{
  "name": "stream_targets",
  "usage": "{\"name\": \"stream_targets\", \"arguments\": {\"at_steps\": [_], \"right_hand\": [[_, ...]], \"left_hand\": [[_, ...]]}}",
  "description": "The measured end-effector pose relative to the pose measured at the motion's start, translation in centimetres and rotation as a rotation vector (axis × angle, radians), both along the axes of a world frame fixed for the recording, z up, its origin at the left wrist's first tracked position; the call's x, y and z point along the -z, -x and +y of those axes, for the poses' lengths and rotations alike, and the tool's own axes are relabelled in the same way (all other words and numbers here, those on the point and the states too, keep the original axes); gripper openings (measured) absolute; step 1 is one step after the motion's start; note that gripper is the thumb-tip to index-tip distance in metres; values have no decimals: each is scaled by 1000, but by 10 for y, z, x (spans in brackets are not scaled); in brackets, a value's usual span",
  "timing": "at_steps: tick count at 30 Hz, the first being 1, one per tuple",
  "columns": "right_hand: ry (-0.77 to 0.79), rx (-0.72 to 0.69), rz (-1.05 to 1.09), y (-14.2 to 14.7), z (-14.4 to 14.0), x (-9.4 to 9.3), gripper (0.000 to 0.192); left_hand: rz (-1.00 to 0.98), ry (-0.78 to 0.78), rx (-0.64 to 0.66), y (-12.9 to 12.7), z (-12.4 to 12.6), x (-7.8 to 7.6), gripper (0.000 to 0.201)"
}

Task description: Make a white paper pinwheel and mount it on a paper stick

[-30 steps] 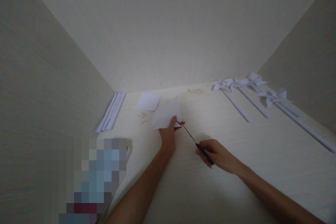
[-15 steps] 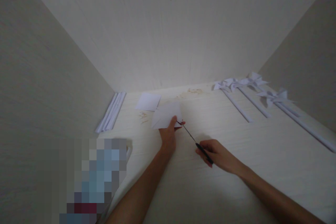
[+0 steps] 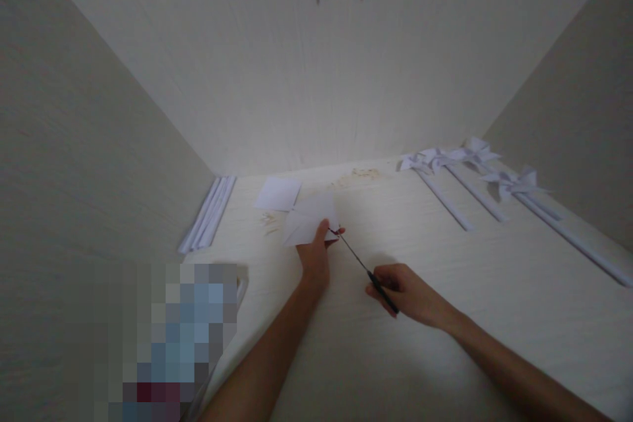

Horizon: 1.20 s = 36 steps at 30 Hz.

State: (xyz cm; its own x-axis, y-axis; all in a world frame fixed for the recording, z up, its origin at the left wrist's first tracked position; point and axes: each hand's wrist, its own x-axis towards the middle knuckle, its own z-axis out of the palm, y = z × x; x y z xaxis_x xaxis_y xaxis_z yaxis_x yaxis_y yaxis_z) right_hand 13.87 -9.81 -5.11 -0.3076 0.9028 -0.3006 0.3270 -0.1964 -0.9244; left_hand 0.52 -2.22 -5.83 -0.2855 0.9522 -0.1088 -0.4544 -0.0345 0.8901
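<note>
We held a paper square (image 3: pixel 309 223) pinched in our left hand (image 3: pixel 315 256), lifted just above the table (image 3: pixel 494 290), while our right hand (image 3: pixel 405 290) was closed around the scissors (image 3: pixel 363 267), whose tips sat at the paper's near right corner. We judged the cut barely begun. Finished pinwheels (image 3: pixel 469 161) lay along the right wall, sticks (image 3: pixel 210 211) by the left wall, and a spare sheet (image 3: pixel 278 193) near the back. Bare table lay open between them, with walls on three sides.
</note>
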Motion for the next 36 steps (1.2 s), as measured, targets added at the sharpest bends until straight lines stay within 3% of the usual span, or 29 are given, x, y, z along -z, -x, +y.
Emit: {"name": "stream_targets", "arguments": {"at_steps": [3, 8, 15, 17, 20, 24, 27, 29, 32, 36], "right_hand": [[-34, 119, 78, 2, 1, 3, 29], [-98, 397, 263, 1, 9, 11, 28], [-215, 628, 385, -5, 11, 18, 25], [-260, 649, 388, -7, 12, 18, 25], [-314, 665, 399, -11, 14, 20, 27], [-308, 669, 359, -18, 18, 26, 25], [-325, 706, 380, -19, 20, 26, 27], [-337, 805, 461, -18, 22, 22, 24], [-311, 975, 620, -19, 26, 12, 24], [-226, 1027, 712, -24, 30, 7, 24]], "left_hand": [[21, -14, 37, -1, -1, 1, 34], [219, 48, 92, -4, -10, -4, 30], [393, -58, 441, -9, -22, -6, 26], [356, -61, 492, -8, -20, -4, 28], [132, 19, 526, -4, -13, -2, 31], [-117, 98, 459, 1, -2, 0, 26], [-104, 145, 399, 1, 1, 0, 18], [-81, 144, 407, 0, 1, 1, 18], [-45, 120, 450, -1, -2, 3, 19], [89, 64, 607, 0, -7, 7, 17]]}}
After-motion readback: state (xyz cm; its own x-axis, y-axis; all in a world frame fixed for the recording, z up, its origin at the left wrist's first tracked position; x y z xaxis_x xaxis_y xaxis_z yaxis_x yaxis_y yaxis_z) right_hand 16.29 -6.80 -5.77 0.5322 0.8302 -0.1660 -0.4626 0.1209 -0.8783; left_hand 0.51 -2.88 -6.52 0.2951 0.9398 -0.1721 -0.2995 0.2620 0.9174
